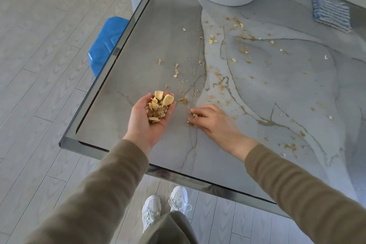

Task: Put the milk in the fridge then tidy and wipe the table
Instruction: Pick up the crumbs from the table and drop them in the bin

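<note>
While scraps (158, 109) are cupped in the left hand (142, 125), crumbs (193, 115) are pinched on the table (138, 55) by the right hand (212, 120). The rest is strewn ahead-right, nearer that hand.

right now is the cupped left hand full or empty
Full: the left hand lies palm up, heaped with crumbs and pale food pieces.
</note>
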Demonstrator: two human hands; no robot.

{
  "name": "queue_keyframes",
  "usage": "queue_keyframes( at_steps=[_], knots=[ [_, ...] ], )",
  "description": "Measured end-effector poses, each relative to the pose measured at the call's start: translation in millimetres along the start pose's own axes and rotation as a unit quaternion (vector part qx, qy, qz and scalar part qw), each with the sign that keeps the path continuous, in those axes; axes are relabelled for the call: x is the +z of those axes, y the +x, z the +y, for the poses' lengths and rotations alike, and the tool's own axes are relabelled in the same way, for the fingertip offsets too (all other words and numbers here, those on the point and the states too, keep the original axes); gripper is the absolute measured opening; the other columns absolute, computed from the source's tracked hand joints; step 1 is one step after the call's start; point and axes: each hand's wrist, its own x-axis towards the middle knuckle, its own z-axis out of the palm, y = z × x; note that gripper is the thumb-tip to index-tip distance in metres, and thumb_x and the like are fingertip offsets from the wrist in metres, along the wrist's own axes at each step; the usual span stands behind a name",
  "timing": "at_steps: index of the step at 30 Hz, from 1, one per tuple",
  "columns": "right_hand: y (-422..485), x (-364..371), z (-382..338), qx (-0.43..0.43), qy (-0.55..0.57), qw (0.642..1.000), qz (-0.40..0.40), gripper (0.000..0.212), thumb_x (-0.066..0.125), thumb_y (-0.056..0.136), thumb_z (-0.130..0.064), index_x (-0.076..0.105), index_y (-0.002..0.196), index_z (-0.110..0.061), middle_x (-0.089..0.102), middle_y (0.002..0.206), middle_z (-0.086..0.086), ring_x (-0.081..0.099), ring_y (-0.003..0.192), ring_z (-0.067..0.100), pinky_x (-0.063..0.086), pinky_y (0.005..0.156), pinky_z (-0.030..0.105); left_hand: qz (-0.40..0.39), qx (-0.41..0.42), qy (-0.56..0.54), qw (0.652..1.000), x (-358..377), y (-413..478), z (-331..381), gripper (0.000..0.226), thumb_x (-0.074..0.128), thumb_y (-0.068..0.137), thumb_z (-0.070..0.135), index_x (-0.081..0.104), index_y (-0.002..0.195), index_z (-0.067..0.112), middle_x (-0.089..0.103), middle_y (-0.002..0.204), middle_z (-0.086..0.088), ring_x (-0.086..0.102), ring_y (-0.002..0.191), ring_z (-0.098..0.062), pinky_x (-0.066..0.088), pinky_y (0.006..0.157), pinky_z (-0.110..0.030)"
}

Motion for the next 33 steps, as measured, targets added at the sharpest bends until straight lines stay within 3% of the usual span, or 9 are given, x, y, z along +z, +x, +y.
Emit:
queue_keyframes(
  at_steps=[4, 8, 11, 13, 17, 23, 26, 30, 33],
  knots=[
    [-3, 4, -6, 0.031, 0.013, 0.999, 0.033, 0.024, 0.050, 0.081, -0.018, 0.072, 0.087, -0.010, 0.068, 0.081, 0.008, 0.064, 0.077, 0.028, 0.043, 0.071, 0.023, -0.001, -0.005, 0.008, 1.000, 3, 0, -4, 0.029, 0.038, 0.096, 0.018, 0.057, 0.079, 0.005, 0.067, 0.064, -0.007, 0.070, 0.065, -0.018, 0.057, 0.071, -0.034],
    [4, 0, -5, 0.046, 0.033, 0.998, 0.026, 0.017, 0.061, 0.069, 0.002, 0.071, 0.081, -0.002, 0.066, 0.074, 0.015, 0.064, 0.072, 0.032, 0.049, 0.068, 0.024, 0.002, -0.005, 0.023, 1.000, 1, 2, -9, 0.027, 0.039, 0.096, 0.018, 0.057, 0.080, 0.006, 0.067, 0.066, -0.006, 0.070, 0.067, -0.018, 0.057, 0.070, -0.034],
    [8, -17, -4, 0.141, 0.133, 0.979, 0.060, 0.018, 0.059, 0.079, 0.003, 0.072, 0.091, 0.000, 0.068, 0.087, 0.017, 0.063, 0.082, 0.029, 0.038, 0.074, 0.010, 0.007, -0.011, 0.036, 0.999, -2, 4, -13, 0.024, 0.041, 0.095, 0.018, 0.058, 0.083, 0.007, 0.067, 0.071, -0.006, 0.068, 0.073, -0.018, 0.059, 0.068, -0.032],
    [9, -31, -8, 0.219, 0.216, 0.945, 0.109, 0.017, 0.060, 0.083, -0.001, 0.072, 0.095, -0.005, 0.068, 0.092, 0.010, 0.058, 0.080, 0.012, 0.036, 0.074, 0.003, 0.011, -0.020, 0.040, 0.999, -2, 4, -16, 0.021, 0.043, 0.094, 0.018, 0.059, 0.084, 0.008, 0.068, 0.072, -0.005, 0.069, 0.070, -0.017, 0.058, 0.070, -0.033],
    [17, -53, -29, 0.199, 0.264, 0.934, 0.134, 0.015, 0.061, 0.084, -0.008, 0.072, 0.093, -0.012, 0.062, 0.085, -0.003, 0.053, 0.073, -0.002, 0.040, 0.070, 0.007, 0.010, -0.044, 0.035, 0.998, 7, 5, -28, 0.018, 0.045, 0.093, 0.017, 0.058, 0.086, 0.007, 0.067, 0.076, -0.007, 0.067, 0.073, -0.018, 0.057, 0.074, -0.033],
    [16, -55, -49, 0.137, 0.258, 0.952, 0.087, 0.018, 0.060, 0.085, -0.008, 0.071, 0.099, -0.011, 0.069, 0.105, 0.003, 0.056, 0.098, 0.005, 0.037, 0.087, 0.009, -0.029, -0.062, 0.041, 0.997, 22, 2, -44, 0.022, 0.042, 0.093, 0.015, 0.058, 0.081, 0.007, 0.065, 0.073, -0.004, 0.067, 0.066, -0.014, 0.057, 0.064, -0.022],
    [12, -58, -46, 0.146, 0.278, 0.944, 0.104, 0.019, 0.060, 0.085, -0.011, 0.071, 0.101, -0.011, 0.066, 0.109, 0.001, 0.054, 0.104, 0.002, 0.036, 0.091, 0.006, -0.029, -0.065, 0.034, 0.997, 25, 2, -46, 0.023, 0.042, 0.094, 0.015, 0.058, 0.079, 0.006, 0.067, 0.066, -0.005, 0.068, 0.061, -0.014, 0.057, 0.058, -0.023],
    [4, -60, -32, 0.200, 0.277, 0.919, 0.197, 0.018, 0.056, 0.088, -0.011, 0.068, 0.101, -0.008, 0.065, 0.096, -0.002, 0.057, 0.090, 0.003, 0.044, 0.082, 0.012, -0.024, -0.069, 0.028, 0.997, 24, 3, -44, 0.024, 0.041, 0.094, 0.016, 0.059, 0.081, 0.006, 0.066, 0.073, -0.007, 0.068, 0.063, -0.017, 0.059, 0.064, -0.031],
    [-4, -51, -12, 0.253, 0.199, 0.939, 0.116, 0.021, 0.055, 0.090, -0.012, 0.065, 0.107, -0.006, 0.065, 0.104, 0.007, 0.056, 0.094, 0.013, 0.044, 0.085, 0.022, -0.031, -0.060, 0.027, 0.997, 21, 4, -38, 0.026, 0.040, 0.094, 0.017, 0.058, 0.080, 0.007, 0.067, 0.072, -0.007, 0.068, 0.067, -0.017, 0.057, 0.070, -0.032]
  ],
)
